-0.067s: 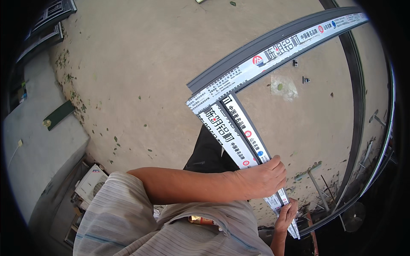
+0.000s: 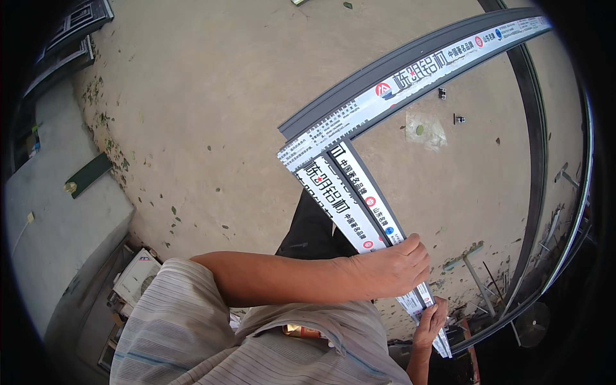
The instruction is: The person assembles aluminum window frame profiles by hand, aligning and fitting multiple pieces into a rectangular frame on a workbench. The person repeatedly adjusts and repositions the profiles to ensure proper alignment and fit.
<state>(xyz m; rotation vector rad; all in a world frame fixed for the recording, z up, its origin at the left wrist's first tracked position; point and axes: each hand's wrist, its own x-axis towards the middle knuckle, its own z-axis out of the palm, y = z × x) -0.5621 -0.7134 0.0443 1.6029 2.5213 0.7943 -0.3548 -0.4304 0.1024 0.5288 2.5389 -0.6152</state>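
Note:
Both hands are on a dark grey metal window or door frame (image 2: 410,80) covered partly with white printed protective film. One long bar stretches away to the upper right, and the near side bar meets it at a corner. My left hand (image 2: 396,268) reaches across my body, its fingers wrapped over this near bar about midway along. Closer to the bar's lower end, my right hand (image 2: 431,321) has its fingers closed around the same bar. The palm sides of both hands are hidden.
On the concrete floor lie a clear plastic sheet (image 2: 426,132) and two small dark fittings (image 2: 459,119). Scattered leaves line the left. A boxy white unit (image 2: 136,277) stands at lower left, a metal stand (image 2: 476,282) at right, and dark window panels (image 2: 70,54) at upper left.
The frame's far bar and corner have shifted very slightly to the left. Both hands keep their hold.

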